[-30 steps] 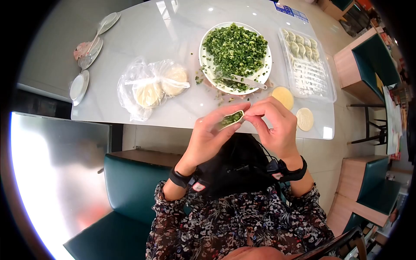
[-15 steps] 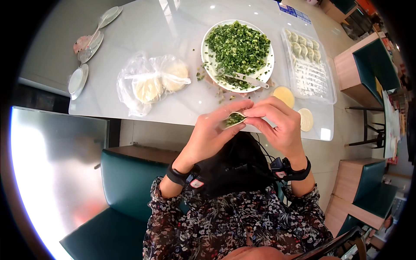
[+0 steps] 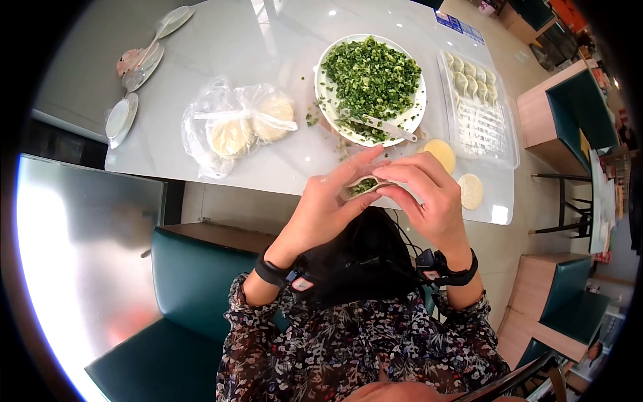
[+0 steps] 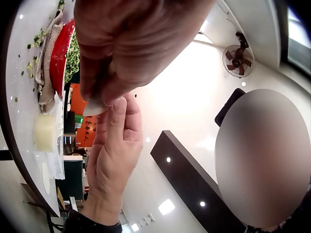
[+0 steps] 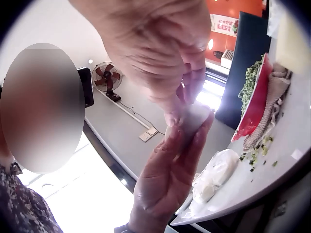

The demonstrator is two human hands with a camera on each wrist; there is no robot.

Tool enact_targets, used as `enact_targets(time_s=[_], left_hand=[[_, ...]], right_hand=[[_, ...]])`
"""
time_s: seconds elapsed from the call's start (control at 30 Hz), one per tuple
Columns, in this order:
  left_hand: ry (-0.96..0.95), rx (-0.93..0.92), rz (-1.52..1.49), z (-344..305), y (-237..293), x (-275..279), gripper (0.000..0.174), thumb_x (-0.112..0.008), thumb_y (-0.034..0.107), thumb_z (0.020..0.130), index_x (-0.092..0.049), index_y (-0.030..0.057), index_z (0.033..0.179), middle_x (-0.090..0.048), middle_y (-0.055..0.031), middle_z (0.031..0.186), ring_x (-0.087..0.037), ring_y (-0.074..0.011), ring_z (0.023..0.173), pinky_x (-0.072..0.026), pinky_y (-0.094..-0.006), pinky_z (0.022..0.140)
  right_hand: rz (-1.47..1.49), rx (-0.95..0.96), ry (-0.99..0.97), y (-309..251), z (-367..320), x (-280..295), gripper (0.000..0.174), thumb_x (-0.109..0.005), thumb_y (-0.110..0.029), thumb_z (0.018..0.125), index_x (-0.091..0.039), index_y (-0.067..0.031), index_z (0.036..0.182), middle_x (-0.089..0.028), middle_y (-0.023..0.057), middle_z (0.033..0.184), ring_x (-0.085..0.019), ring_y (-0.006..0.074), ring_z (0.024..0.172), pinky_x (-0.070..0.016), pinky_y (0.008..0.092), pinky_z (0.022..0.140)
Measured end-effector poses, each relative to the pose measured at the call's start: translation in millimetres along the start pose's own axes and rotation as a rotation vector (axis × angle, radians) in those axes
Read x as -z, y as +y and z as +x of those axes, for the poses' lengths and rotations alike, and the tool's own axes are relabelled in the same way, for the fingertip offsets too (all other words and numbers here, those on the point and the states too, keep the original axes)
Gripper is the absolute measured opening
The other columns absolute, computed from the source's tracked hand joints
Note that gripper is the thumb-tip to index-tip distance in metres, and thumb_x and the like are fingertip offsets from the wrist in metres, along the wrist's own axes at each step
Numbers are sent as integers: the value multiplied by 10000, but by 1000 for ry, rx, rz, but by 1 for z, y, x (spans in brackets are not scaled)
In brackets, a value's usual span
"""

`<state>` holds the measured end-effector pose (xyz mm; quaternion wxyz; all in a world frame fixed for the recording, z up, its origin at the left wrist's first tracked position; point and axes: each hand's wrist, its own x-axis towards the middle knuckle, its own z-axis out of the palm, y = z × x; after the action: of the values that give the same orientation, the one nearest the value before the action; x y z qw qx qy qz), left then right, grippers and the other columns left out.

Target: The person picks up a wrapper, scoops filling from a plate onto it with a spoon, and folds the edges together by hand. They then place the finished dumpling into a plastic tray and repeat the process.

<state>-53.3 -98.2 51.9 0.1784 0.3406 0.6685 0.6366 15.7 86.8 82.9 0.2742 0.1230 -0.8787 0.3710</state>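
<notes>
Over the table's front edge, both hands hold a half-folded dumpling (image 3: 364,187), with chopped green filling showing in its open mouth. My left hand (image 3: 325,206) cups it from the left, thumb on the near side and fingers on the far side. At its right end, my right hand (image 3: 432,195) pinches the wrapper edges between thumb and index finger. The right wrist view shows the pale dough (image 5: 192,121) between left thumb and fingers, right fingertips at its edge. In the left wrist view, the left hand (image 4: 141,43) covers most of the dumpling.
Beyond the hands stands a plate (image 3: 324,100) of chopped greens (image 3: 372,74) with a flat-handled utensil (image 3: 392,127). Right of it are a clear tray (image 3: 479,151) with several dumplings (image 3: 472,80), yellowish round dough (image 3: 440,155) and one wrapper (image 3: 471,191). Bagged dough (image 3: 234,130) lies left.
The right fingers have worked a little along the wrapper edge, and the dumpling's open mouth looks shorter. A left finger has lifted away from the right hand.
</notes>
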Motion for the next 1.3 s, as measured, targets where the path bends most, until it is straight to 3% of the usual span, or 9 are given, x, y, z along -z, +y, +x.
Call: enact_targets(time_s=[0.13, 0.27, 0.33, 0.43, 0.53, 0.67, 0.83, 1.13, 1.3], left_hand=[[-50, 51, 16, 4, 18, 1, 665, -671, -54, 916, -429, 59, 1525, -657, -43, 1349, -633, -108, 1159, -532, -247, 880], [-44, 73, 33, 5, 18, -2, 637, -663, -50, 928, -435, 39, 1517, -653, -63, 1327, -631, -117, 1153, -517, -249, 913], [9, 46, -242, 2, 6, -8, 561, -662, 14, 963, -449, 14, 1482, -649, -126, 1324, -632, -186, 1208, -555, -312, 935], [26, 66, -428, -6, -13, -19, 461, -645, 42, 992, -497, -15, 1425, -628, -88, 1308, -605, -161, 1200, -528, -312, 978], [27, 107, -502, -7, -19, -21, 397, -640, 64, 1006, -539, -10, 1383, -626, -75, 1292, -592, -125, 1163, -507, -298, 988], [43, 107, -455, -9, -18, -16, 373, -632, 47, 1004, -562, 5, 1368, -649, -64, 1238, -600, -103, 1109, -524, -293, 939], [21, 62, -100, -5, -1, -12, 352, -628, -1, 981, -603, 6, 1333, -702, -65, 1143, -641, -89, 1004, -557, -291, 847], [89, 26, -179, -7, -1, -21, 349, -640, -7, 969, -613, -9, 1317, -727, -74, 1103, -648, -79, 964, -575, -289, 806], [79, 60, -109, -6, -2, -20, 305, -630, -11, 966, -624, -15, 1271, -724, -98, 1082, -678, -110, 945, -584, -300, 813]], right_hand=[[38, 27, -41, 1, 1, 3, 216, -784, 7, 767, -725, -59, 964, -683, 63, 880, -654, 258, 783, -525, 359, 660], [6, 25, -37, 2, -2, 3, 193, -776, 22, 772, -718, -58, 938, -677, 61, 861, -646, 251, 746, -515, 355, 629], [-21, -6, 44, -1, -3, -2, 171, -766, 34, 779, -708, -60, 910, -668, 63, 843, -636, 254, 717, -502, 348, 603], [-22, -57, 146, -3, -7, -11, 153, -761, 34, 787, -695, -61, 888, -661, 63, 831, -629, 254, 710, -495, 346, 598], [-37, -60, 117, -1, -8, -11, 185, -767, 32, 785, -714, -66, 933, -663, 62, 839, -634, 259, 722, -498, 350, 606], [-33, -4, 83, -1, 0, -4, 242, -778, 31, 778, -733, -74, 991, -670, 57, 855, -637, 256, 732, -500, 353, 612], [31, -2, -2, -2, 1, 1, 261, -789, 32, 764, -744, -76, 997, -683, 52, 882, -638, 243, 734, -498, 335, 608], [-60, 47, 135, -2, -7, -15, 200, -757, 55, 775, -721, -63, 932, -667, 64, 865, -618, 254, 720, -493, 345, 611], [-59, 21, 52, -7, 1, -4, 213, -781, 26, 764, -725, -57, 952, -665, 63, 870, -620, 262, 741, -497, 358, 623]])
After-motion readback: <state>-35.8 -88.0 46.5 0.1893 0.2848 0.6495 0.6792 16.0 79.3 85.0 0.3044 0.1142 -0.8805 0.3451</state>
